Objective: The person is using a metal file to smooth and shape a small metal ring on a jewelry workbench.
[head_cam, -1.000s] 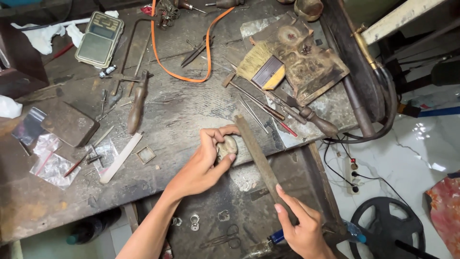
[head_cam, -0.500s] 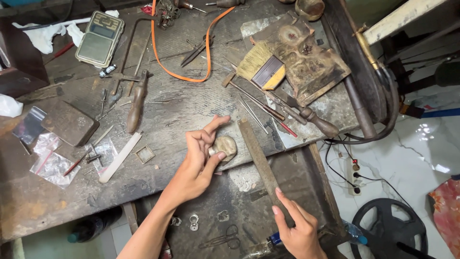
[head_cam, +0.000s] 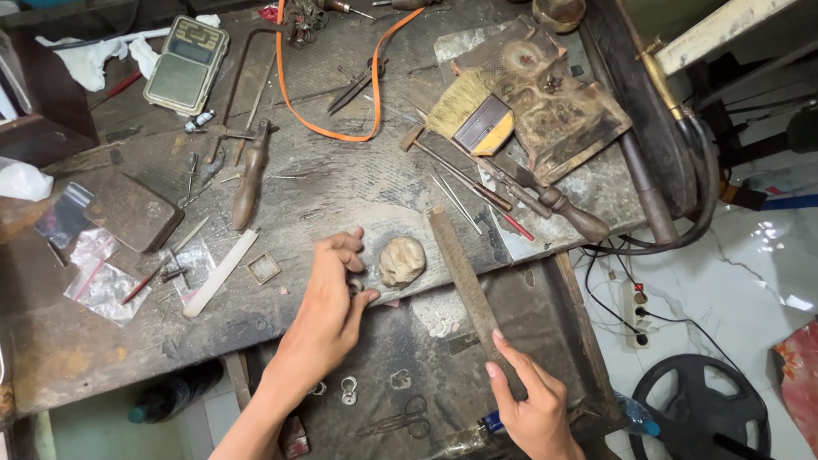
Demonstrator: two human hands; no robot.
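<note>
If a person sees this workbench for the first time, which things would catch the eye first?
Probably the orange cable looping across the top of the wooden bench. Next, the long flat file held by the right hand at the bench's front edge, beside a pale lump. The left hand pinches something small there.

This is a small metal-craft workshop, likely a jeweller's. A scarred, grimy wooden worktop (head_cam: 358, 183) carries hand tools: a long flat file (head_cam: 464, 273), a small frame saw (head_cam: 234, 81), snips (head_cam: 358, 85), a brush (head_cam: 469, 119) and a pocket scale (head_cam: 186, 64) (for weighing small pieces). An orange hose (head_cam: 328, 128) loops across it, and little plastic bags (head_cam: 102, 273) lie beside.
</note>
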